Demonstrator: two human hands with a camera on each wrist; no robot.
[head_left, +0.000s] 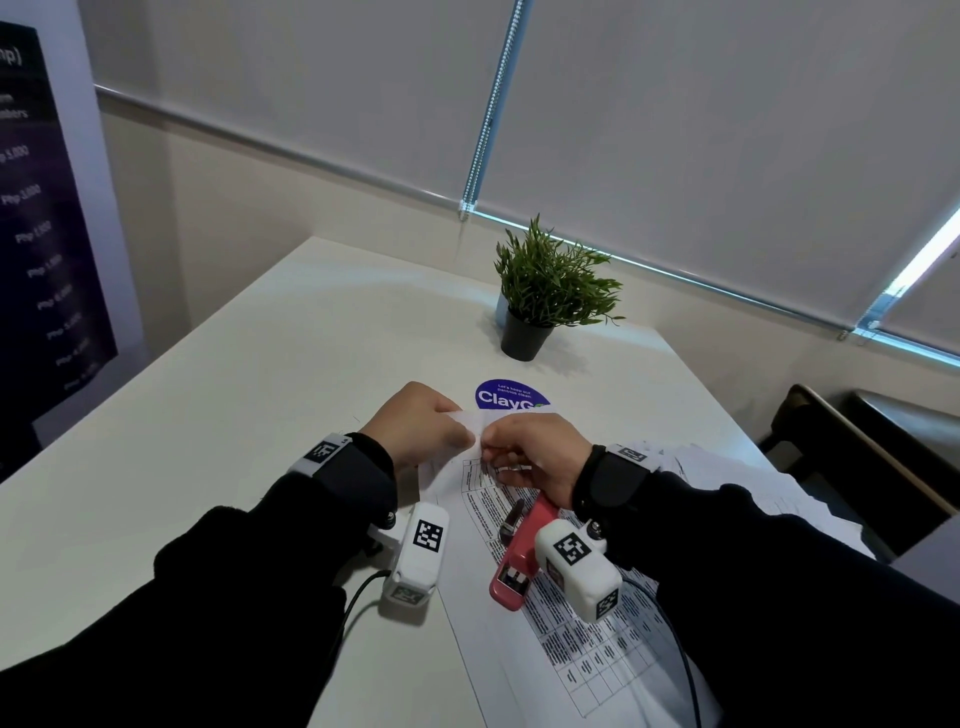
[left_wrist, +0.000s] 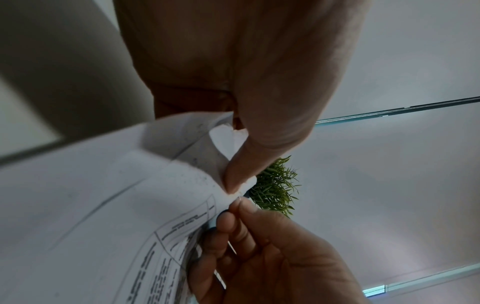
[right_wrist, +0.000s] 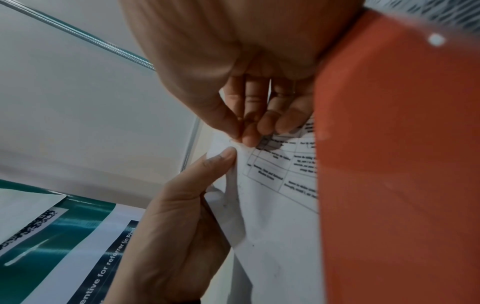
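Hands: left hand and right hand meet knuckle to knuckle low over the worktop. Both are curled, and each pinches the same raised corner of the printed sheets.
Left grip: thumb lies on top of the corner, with the other fingers folded under the paper.
Right grip: thumb and forefinger tips nip the corner just beside the left thumb, and the remaining fingers are curled in behind.
Sheets: these lie flat on the near-right part of the worktop, table print upward. Only the far-left corner is lifted and curled.
Stapler: pink stapler lies on the sheets directly under the right wrist. Contact with the wrist cannot be told.
Edges: left worktop edge runs diagonally, well apart from the left hand. Right edge is near, just past a loose paper pile, and a dark chair stands beyond it.
Room: the widest stretch of white surface lies to the left of the left hand. Ahead, a blue round sticker is partly covered by the raised corner, and a potted plant stands farther back.
Head view only: worktop edges, pile, chair and the stapler's full length.
Left wrist view only: the corner is several layers curling apart, frayed at the tip.
Right wrist view only: left thumb is pressed along a fold in the paper, and a wall poster shows behind.
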